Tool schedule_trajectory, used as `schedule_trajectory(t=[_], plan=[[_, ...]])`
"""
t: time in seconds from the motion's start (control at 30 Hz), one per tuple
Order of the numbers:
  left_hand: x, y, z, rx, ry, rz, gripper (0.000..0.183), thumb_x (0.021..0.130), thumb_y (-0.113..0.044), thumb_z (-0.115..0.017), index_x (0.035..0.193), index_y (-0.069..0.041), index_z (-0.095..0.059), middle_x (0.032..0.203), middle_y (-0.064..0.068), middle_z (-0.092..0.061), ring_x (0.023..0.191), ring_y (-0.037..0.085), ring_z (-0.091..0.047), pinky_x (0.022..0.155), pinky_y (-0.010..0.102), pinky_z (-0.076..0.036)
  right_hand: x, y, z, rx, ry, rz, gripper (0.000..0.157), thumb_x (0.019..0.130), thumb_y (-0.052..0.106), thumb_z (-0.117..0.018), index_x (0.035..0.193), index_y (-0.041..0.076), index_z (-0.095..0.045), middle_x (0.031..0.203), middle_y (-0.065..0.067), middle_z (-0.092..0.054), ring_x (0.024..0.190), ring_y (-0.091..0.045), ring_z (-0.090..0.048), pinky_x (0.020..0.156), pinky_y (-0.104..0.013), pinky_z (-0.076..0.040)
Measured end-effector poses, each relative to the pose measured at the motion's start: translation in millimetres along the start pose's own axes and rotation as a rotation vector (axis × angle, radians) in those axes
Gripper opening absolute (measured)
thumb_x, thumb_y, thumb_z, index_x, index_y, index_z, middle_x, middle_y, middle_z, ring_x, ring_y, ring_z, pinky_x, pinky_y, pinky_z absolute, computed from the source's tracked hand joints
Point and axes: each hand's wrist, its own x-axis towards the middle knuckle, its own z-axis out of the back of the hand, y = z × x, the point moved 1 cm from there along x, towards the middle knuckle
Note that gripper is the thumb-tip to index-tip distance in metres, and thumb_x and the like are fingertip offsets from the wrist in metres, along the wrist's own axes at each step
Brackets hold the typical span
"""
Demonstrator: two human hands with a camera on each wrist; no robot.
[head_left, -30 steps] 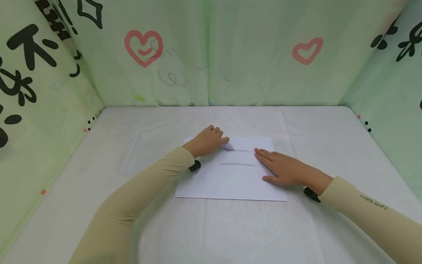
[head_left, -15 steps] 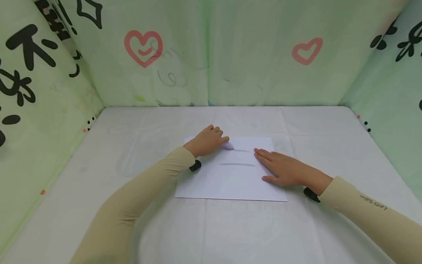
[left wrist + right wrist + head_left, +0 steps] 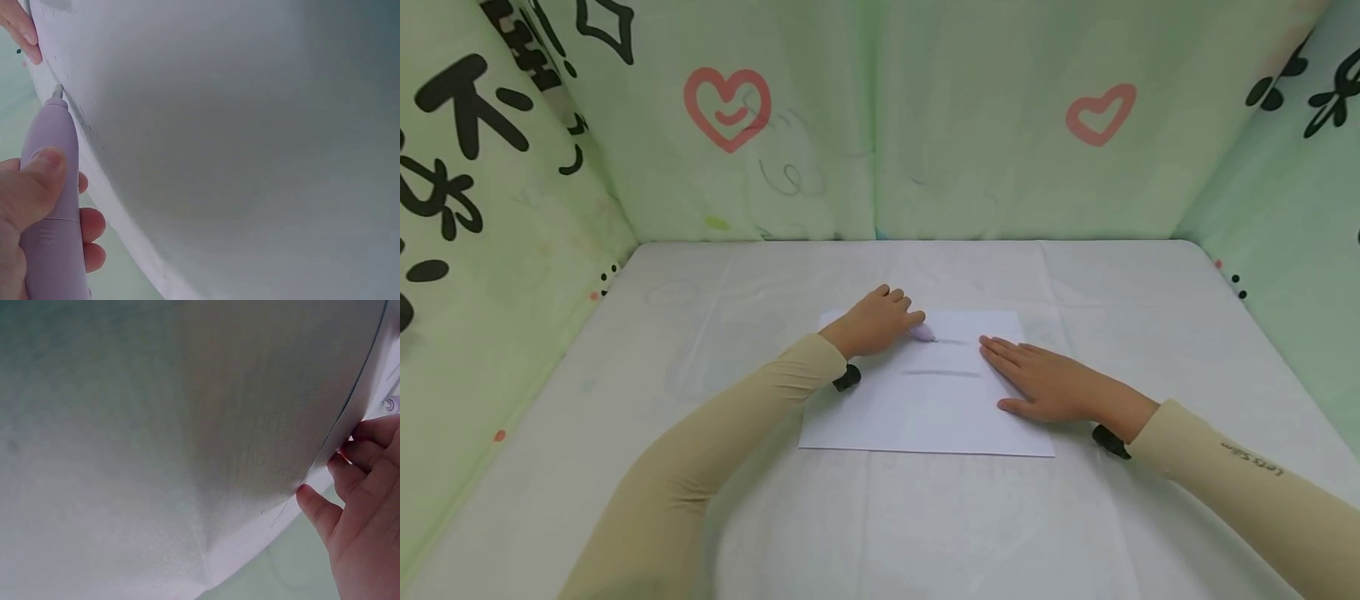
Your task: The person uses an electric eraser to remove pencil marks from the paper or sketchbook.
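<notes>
In the head view my left hand (image 3: 874, 323) grips a lilac electric eraser (image 3: 922, 333), its slim tip pointing right at the left end of a short grey line (image 3: 953, 342) on a white paper sheet (image 3: 917, 421). The left wrist view shows the thumb pressed along the barrel of the eraser (image 3: 53, 134), fingers wrapped behind, the pale tip right at the paper and dark crumbs nearby. A longer grey stroke (image 3: 942, 373) runs below the short line. My right hand (image 3: 1047, 385) rests with extended fingers on the sheet's right side.
A table with a white cloth (image 3: 775, 525) lies under the sheet. Green printed curtains (image 3: 970, 167) stand behind it and at both sides. Black wrist-worn devices (image 3: 847, 377) sit under both wrists.
The left hand and the eraser tip have edged very slightly right along the upper grey line. The right hand stays in place on the sheet.
</notes>
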Motion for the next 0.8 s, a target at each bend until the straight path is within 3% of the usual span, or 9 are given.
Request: schedule_trajectory(t=[0.43, 0.8], plan=[[1.6, -1.4, -0.8, 0.010, -0.019, 0.006, 0.017, 0.097, -0.015, -0.048, 0.113, -0.017, -0.056, 0.098, 0.005, -0.064, 0.090, 0.021, -0.056, 0.084, 0.032, -0.041, -0.5, -0.3, 0.7, -0.006, 0.000, 0.001, 0.073, 0.094, 0.038, -0.052, 0.147, -0.002, -0.021, 0.156, -0.016, -0.019, 0.143, -0.033, -0.023, 0.112, -0.050, -0.026], [3.2, -2.4, -1.3, 0.020, 0.009, 0.010, 0.021, 0.098, -0.012, -0.047, 0.115, -0.018, -0.055, 0.101, 0.005, -0.064, 0.094, 0.021, -0.057, 0.087, 0.033, -0.041, 0.2, 0.4, 0.9, -0.001, -0.004, 0.003, 0.073, 0.094, 0.038, -0.053, 0.147, -0.002, -0.022, 0.156, -0.016, -0.020, 0.143, -0.033, -0.024, 0.111, -0.050, -0.026]])
